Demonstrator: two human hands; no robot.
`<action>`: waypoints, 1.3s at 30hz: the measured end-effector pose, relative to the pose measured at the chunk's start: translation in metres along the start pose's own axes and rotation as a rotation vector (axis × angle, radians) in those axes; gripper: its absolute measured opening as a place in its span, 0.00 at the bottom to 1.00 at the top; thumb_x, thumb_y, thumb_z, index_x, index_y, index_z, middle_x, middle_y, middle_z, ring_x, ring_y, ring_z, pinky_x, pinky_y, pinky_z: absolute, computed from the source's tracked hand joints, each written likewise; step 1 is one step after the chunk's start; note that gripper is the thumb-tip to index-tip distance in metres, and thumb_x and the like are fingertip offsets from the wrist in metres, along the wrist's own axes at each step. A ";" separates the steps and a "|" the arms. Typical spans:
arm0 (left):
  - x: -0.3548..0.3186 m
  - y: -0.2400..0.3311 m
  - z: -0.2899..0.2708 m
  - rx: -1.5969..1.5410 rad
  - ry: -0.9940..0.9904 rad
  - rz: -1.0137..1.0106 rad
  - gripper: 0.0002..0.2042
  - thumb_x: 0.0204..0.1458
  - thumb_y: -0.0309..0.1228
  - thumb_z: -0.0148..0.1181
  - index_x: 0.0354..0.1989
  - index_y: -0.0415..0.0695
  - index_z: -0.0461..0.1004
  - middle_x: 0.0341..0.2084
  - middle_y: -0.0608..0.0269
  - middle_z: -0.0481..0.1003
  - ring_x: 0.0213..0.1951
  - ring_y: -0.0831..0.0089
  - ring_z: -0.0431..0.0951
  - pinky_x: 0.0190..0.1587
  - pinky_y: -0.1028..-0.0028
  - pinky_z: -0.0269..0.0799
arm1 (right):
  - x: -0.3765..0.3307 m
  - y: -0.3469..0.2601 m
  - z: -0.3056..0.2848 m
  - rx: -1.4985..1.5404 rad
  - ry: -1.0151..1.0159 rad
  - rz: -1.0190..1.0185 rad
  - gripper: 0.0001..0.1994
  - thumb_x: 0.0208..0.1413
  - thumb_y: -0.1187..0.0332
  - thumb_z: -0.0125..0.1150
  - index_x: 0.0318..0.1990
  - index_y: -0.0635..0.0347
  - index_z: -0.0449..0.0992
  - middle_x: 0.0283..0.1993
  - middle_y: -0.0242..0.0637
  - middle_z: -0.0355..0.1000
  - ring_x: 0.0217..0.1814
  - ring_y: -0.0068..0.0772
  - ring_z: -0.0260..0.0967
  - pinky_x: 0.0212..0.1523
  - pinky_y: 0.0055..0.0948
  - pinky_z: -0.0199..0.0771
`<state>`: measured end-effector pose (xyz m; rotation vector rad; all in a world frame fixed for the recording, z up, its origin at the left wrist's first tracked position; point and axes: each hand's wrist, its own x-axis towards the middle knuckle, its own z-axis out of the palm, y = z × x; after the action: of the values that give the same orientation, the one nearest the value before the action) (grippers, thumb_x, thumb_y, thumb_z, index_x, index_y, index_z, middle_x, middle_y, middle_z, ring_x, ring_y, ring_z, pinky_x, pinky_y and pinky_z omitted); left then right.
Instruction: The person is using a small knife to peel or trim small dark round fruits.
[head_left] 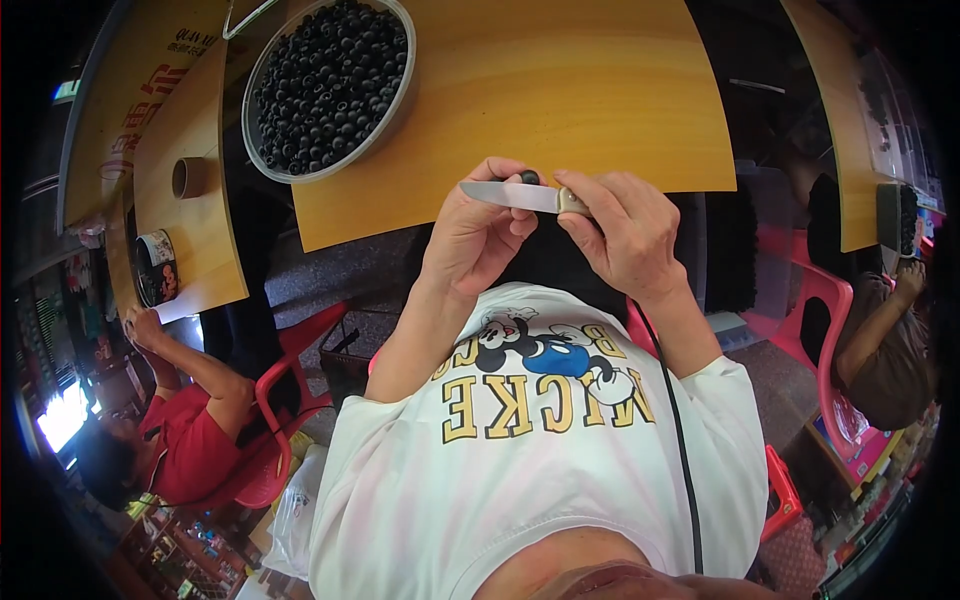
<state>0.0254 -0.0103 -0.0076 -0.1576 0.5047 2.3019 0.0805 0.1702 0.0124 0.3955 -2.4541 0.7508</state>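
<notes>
My left hand (pixel 468 240) pinches a small dark round fruit (pixel 529 177) between thumb and fingers, above the near edge of the table. My right hand (pixel 632 235) is closed round the pale handle of a small knife (pixel 512 196). Its blade points left and lies across the fingertips of my left hand, just on the near side of the fruit. Whether the edge touches the fruit, I cannot tell. At the far left of the table stands a clear round tub (pixel 398 118) heaped with dark round fruits (pixel 325 85), many showing a pale ring.
A yellow wooden table (pixel 560 90) lies before me. On a side table (pixel 200 240) at left are a brown cup (pixel 189 178) and a dark container (pixel 156 268), near a person in red (pixel 205 440). Another person (pixel 885 350) sits at right, by a pink chair (pixel 825 300).
</notes>
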 end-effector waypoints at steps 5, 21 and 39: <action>0.000 -0.001 -0.001 0.006 -0.036 0.027 0.11 0.49 0.18 0.59 0.42 0.38 0.70 0.35 0.53 0.73 0.31 0.75 0.73 0.32 0.79 0.71 | -0.001 0.001 0.000 -0.013 -0.006 -0.004 0.13 0.53 0.61 0.61 0.42 0.58 0.77 0.25 0.35 0.69 0.24 0.35 0.68 0.24 0.31 0.67; -0.002 0.006 0.000 0.016 -0.053 -0.085 0.12 0.59 0.25 0.51 0.50 0.35 0.69 0.39 0.55 0.68 0.31 0.80 0.66 0.31 0.83 0.68 | -0.008 0.050 0.019 -0.013 0.114 0.367 0.11 0.62 0.67 0.53 0.43 0.66 0.75 0.33 0.43 0.72 0.32 0.38 0.71 0.34 0.28 0.68; -0.020 0.172 0.012 1.673 0.537 0.599 0.10 0.56 0.31 0.55 0.40 0.38 0.78 0.21 0.69 0.73 0.23 0.80 0.70 0.26 0.81 0.63 | -0.016 0.032 0.008 0.135 0.091 0.500 0.12 0.63 0.66 0.52 0.44 0.67 0.75 0.31 0.41 0.71 0.29 0.31 0.67 0.31 0.25 0.66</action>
<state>-0.0821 -0.1274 0.0613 0.2515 2.7532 1.5185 0.0773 0.1930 -0.0162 -0.2149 -2.4439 1.1122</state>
